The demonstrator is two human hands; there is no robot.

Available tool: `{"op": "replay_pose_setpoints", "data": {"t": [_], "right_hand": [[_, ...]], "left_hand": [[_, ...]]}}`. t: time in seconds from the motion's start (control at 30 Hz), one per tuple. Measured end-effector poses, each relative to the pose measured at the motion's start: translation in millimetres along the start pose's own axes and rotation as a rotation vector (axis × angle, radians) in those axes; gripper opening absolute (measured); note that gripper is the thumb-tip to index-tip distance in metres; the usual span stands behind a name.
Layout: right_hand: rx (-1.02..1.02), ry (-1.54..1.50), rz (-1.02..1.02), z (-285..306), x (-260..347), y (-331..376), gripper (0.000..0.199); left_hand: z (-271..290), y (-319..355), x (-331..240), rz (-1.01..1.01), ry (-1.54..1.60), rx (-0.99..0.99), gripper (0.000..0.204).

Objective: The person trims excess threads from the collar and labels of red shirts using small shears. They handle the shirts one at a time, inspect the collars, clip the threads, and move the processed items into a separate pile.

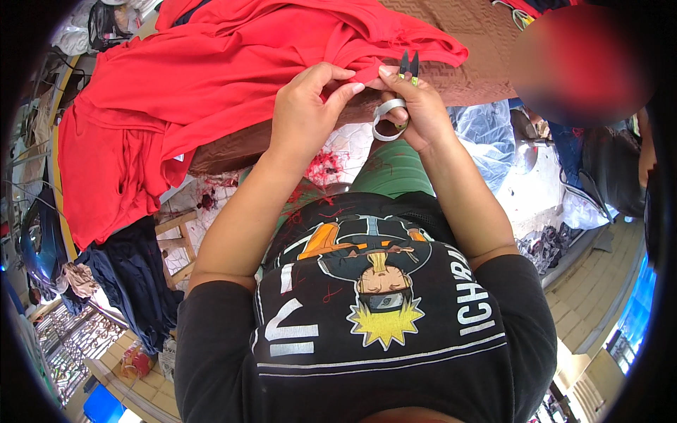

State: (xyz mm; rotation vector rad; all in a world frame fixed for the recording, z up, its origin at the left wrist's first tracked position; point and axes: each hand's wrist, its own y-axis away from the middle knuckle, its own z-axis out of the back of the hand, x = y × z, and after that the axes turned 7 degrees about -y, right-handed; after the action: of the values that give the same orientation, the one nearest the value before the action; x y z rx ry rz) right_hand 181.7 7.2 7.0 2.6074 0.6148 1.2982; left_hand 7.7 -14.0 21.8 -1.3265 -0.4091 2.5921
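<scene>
A red knit garment (pixel 233 77) lies heaped across the brown-covered surface in front of me and hangs over its left end. My left hand (pixel 310 106) is closed, thumb and fingertips pinching a bit of the red cloth at its near edge. Beside it, my right hand (pixel 416 106) is closed around thread snips (pixel 409 67), their dark blades pointing away from me and slightly apart. A white ring-shaped part (pixel 389 120) shows by its fingers. The thumb and forefinger of this hand also meet the red cloth.
A brown patterned cover (pixel 486 42) spreads under the garment. Red thread scraps (pixel 324 166) litter the floor by my legs. Dark clothing (pixel 130 275) hangs at the left, near a wooden frame (pixel 176 243). Clear plastic (pixel 486 141) lies at the right, where another person is partly visible.
</scene>
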Motion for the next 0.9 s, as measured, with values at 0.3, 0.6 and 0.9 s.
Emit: {"op": "replay_pose_setpoints", "data": {"t": [0.3,0.6,0.9], "right_hand": [[-0.018,0.572,0.277,9.9,6.7,-2.2,0.025],[0.094,1.597,0.923,-17.5,39.3,32.5,0.020],[0.104,1.758,1.023,-27.9,31.3,29.5,0.016]], "left_hand": [[3.8,-5.2,2.2,0.073,-0.062,0.094,0.015],[6.6,-6.8,4.0,0.106,-0.018,0.157,0.015],[11.9,-5.6,-9.8,0.163,-0.113,0.206,0.013]]}}
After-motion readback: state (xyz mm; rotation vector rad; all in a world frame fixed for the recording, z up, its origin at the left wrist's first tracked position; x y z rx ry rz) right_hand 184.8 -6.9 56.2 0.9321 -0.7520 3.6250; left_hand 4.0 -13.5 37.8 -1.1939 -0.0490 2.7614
